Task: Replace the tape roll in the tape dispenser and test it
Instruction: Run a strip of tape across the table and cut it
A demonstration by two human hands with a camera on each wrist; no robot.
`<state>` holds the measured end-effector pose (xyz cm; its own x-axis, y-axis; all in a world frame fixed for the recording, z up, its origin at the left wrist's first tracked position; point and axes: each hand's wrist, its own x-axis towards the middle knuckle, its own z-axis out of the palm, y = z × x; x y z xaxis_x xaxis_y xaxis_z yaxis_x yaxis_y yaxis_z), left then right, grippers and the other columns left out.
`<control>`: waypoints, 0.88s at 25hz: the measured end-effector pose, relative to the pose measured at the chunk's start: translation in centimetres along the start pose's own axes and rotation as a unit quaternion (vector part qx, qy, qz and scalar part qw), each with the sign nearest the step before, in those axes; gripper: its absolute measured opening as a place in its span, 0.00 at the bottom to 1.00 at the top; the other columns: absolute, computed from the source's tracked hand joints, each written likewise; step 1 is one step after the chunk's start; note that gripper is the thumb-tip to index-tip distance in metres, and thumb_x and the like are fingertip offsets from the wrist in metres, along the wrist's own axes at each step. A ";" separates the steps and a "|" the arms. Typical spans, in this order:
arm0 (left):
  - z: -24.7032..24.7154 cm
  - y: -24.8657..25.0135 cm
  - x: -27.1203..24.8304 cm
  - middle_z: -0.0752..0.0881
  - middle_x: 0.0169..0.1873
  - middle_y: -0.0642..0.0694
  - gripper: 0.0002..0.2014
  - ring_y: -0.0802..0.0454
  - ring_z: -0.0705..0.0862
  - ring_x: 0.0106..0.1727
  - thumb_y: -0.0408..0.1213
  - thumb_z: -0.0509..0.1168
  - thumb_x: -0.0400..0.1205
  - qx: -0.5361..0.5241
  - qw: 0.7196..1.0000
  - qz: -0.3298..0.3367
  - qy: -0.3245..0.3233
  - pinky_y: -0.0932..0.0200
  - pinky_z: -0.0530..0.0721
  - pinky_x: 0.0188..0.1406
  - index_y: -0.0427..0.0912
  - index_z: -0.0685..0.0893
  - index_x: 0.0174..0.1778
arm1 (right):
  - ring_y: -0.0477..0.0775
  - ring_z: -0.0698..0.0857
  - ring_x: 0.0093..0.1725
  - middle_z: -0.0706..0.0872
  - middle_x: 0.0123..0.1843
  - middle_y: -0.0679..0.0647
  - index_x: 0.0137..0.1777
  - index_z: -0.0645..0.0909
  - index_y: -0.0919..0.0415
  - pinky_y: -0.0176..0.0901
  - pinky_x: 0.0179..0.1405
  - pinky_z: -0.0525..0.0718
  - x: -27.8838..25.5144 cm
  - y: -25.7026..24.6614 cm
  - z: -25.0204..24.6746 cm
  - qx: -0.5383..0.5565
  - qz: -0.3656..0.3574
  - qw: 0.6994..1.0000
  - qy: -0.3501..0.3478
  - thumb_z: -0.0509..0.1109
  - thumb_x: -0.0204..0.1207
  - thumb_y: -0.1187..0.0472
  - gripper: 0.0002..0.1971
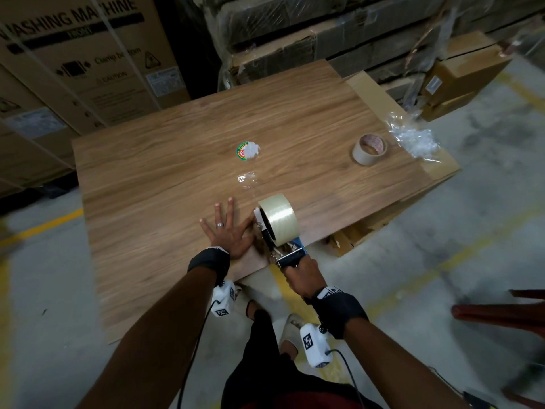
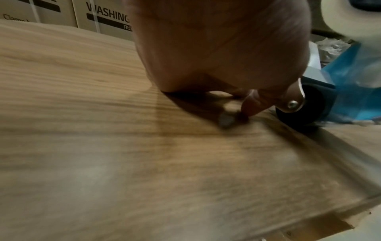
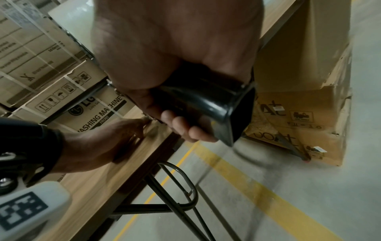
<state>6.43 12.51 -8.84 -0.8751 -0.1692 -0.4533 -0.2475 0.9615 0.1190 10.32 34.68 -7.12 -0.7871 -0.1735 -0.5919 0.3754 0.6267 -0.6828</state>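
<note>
A tape dispenser (image 1: pixel 290 252) with a blue and metal frame stands on the front edge of the wooden table (image 1: pixel 182 160), carrying a full clear tape roll (image 1: pixel 278 219). My right hand (image 1: pixel 302 277) grips its black handle (image 3: pixel 206 99). My left hand (image 1: pixel 227 231) lies flat on the table just left of the dispenser, fingers spread. Its thumb (image 2: pixel 251 104) touches the wood beside the black roller (image 2: pixel 299 107). An empty cardboard core (image 1: pixel 370 149) sits at the table's right side. A clear strip of tape (image 1: pixel 247 180) lies ahead of the roll.
A round green and red label (image 1: pixel 247 151) lies mid-table, and crumpled clear wrap (image 1: pixel 413 140) sits by the right edge. Washing machine cartons (image 1: pixel 88 63) stand behind left, and brown boxes (image 1: pixel 460 75) behind right. Metal table legs (image 3: pixel 175 187) stand over a yellow floor line (image 3: pixel 257 187).
</note>
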 end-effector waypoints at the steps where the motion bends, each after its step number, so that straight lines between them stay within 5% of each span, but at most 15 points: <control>1: 0.0 -0.1 -0.3 0.27 0.87 0.48 0.37 0.32 0.28 0.86 0.73 0.37 0.74 -0.005 1.000 0.005 -0.001 0.10 0.37 0.74 0.76 0.50 0.84 | 0.72 0.89 0.47 0.90 0.43 0.67 0.37 0.78 0.53 0.63 0.50 0.90 -0.6 0.5 0.0 -0.001 -0.002 1.000 0.005 0.65 0.59 0.43 0.14; 4: -0.1 0.1 -1.2 0.26 0.87 0.47 0.43 0.30 0.27 0.86 0.79 0.32 0.65 -0.025 0.999 0.021 -0.007 0.12 0.34 0.73 0.80 0.40 0.81 | 0.72 0.89 0.44 0.90 0.39 0.66 0.32 0.77 0.53 0.63 0.47 0.90 -2.7 1.7 -0.4 -0.006 0.003 1.000 0.016 0.65 0.57 0.44 0.13; 8: 0.9 0.3 -2.8 0.25 0.86 0.44 0.52 0.27 0.25 0.84 0.82 0.53 0.62 0.008 0.999 0.044 -0.023 0.09 0.36 0.73 0.77 0.38 0.82 | 0.68 0.90 0.40 0.88 0.34 0.59 0.30 0.79 0.52 0.58 0.44 0.91 -4.1 1.5 -1.0 0.003 0.001 1.000 0.009 0.67 0.61 0.48 0.08; 12: 2.5 0.7 -4.5 0.23 0.85 0.42 0.59 0.27 0.23 0.83 0.86 0.44 0.52 0.042 0.997 0.066 -0.018 0.09 0.35 0.71 0.74 0.36 0.83 | 0.53 0.89 0.30 0.91 0.32 0.58 0.37 0.87 0.59 0.47 0.35 0.92 -4.8 0.9 -1.6 0.074 0.001 0.997 -0.016 0.78 0.66 0.62 0.03; 15: 2.8 0.9 -4.9 0.24 0.86 0.44 0.56 0.29 0.23 0.84 0.84 0.43 0.56 0.038 0.997 0.060 -0.014 0.10 0.36 0.73 0.74 0.39 0.84 | 0.53 0.87 0.30 0.89 0.30 0.55 0.36 0.86 0.58 0.50 0.36 0.89 -4.6 1.5 -1.3 0.096 0.001 0.995 0.002 0.79 0.65 0.61 0.04; 22: 3.0 0.7 -4.7 0.24 0.86 0.46 0.47 0.32 0.23 0.84 0.77 0.61 0.71 0.019 0.998 0.060 -0.020 0.12 0.32 0.73 0.76 0.45 0.84 | 0.57 0.78 0.36 0.84 0.30 0.52 0.40 0.84 0.54 0.52 0.38 0.77 -2.8 2.1 -0.1 0.084 0.029 0.995 0.033 0.72 0.57 0.49 0.13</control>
<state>11.59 14.60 -9.25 -0.8804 -0.0444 -0.4721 -0.1250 0.9821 0.1407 13.32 36.53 -6.85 -0.7904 -0.0862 -0.6065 0.4932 0.4977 -0.7135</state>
